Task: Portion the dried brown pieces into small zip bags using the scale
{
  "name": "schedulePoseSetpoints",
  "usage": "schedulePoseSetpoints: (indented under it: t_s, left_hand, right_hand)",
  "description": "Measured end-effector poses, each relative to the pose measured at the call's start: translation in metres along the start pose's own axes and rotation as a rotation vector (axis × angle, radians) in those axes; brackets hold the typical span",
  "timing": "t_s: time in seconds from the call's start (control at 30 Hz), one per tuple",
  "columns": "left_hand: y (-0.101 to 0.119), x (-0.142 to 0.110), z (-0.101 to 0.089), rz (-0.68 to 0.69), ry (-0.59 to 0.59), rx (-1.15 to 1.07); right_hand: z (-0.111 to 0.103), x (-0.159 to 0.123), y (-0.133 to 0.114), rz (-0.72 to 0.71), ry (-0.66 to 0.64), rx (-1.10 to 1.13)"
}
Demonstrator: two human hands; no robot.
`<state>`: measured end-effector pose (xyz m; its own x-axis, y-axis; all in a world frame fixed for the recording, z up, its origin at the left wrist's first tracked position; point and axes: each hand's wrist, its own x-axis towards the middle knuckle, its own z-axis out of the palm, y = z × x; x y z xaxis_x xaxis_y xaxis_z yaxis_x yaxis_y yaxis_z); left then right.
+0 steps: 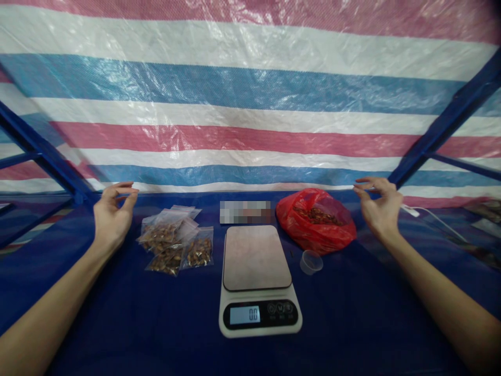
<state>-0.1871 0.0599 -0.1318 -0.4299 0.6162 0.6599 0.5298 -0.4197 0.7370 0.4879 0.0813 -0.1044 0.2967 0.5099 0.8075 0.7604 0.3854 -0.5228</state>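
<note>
My left hand (pixel 112 213) is raised over the back left of the blue table, thumb and forefinger pinched together with nothing visible between them. It hovers just left of a pile of small clear bags of brown seeds (pixel 176 244). My right hand (pixel 380 207) is raised at the back right in the same pinch, also holding nothing that I can see. It is just right of a red plastic bag (pixel 317 222), open and showing brown seeds. A white digital kitchen scale (pixel 256 277) sits between my arms, platform bare, display reading 0.0.
A small clear plastic cup (pixel 311 261) lies beside the scale, below the red bag. A blurred flat item (pixel 245 212) lies behind the scale. A white cable (pixel 434 216) runs off at the right. Blue metal frame bars (pixel 43 151) and a striped tarp wall (pixel 250 104) close the back.
</note>
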Motion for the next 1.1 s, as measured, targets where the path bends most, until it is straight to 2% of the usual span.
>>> schedulePoseSetpoints:
  t_s: [0.13,0.23,0.33,0.47,0.6,0.67,0.87,1.1]
  left_hand:
    - [0.009,-0.004,0.002,0.054,-0.025,-0.064]
    - [0.013,-0.005,0.004,0.062,-0.047,-0.067]
    - [0.016,-0.005,0.005,0.048,-0.054,-0.018]
    - [0.025,-0.008,0.004,0.053,-0.107,0.04]
    - [0.035,-0.011,0.005,0.161,-0.186,0.225]
    - [0.037,-0.012,0.006,0.206,-0.206,0.276]
    - [0.035,-0.01,0.009,0.244,-0.264,0.329]
    - [0.039,-0.011,0.007,0.25,-0.288,0.376]
  right_hand:
    - [0.0,0.001,0.004,0.063,-0.032,0.039]
    - [0.0,0.002,0.004,0.038,-0.11,-0.02]
    - [0.005,0.003,0.01,0.002,-0.181,-0.056]
    - [0.013,0.003,0.023,0.027,-0.208,-0.042]
    - [0.013,0.005,0.024,0.015,-0.24,-0.019]
    - [0.011,0.005,0.018,0.006,-0.216,-0.025]
    - [-0.002,0.003,-0.003,-0.006,-0.04,-0.059]
    - [-0.003,0.004,0.002,0.005,-0.035,-0.047]
